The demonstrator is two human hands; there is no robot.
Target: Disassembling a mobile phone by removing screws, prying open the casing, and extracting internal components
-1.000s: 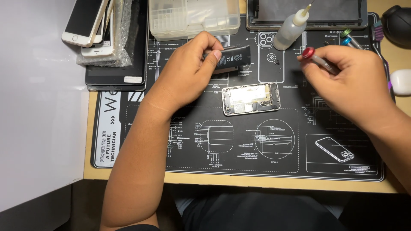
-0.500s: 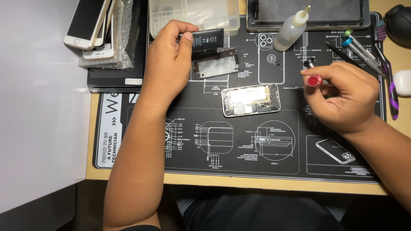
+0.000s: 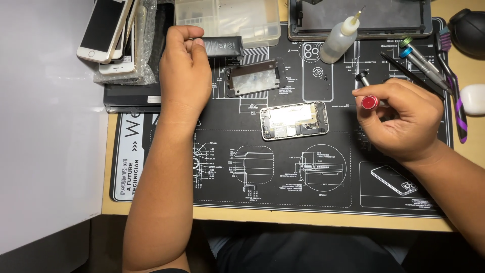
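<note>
Battery [image 3: 222, 46] higher, in left hand [image 3: 184, 71]

Stack of phones [image 3: 108, 35] in bubble wrap, far side of the left hand. Clear plastic parts box [image 3: 227, 17] just beyond it. Dark tray [image 3: 364, 17] and squeeze bottle [image 3: 341, 38] up between the hands. Green- and blue-capped drivers [image 3: 422, 60], purple-handled brush [image 3: 454, 96] just past the right hand. White earbud case [image 3: 474, 98] and black blower [image 3: 467, 28] at the bench edge, further right.
</note>
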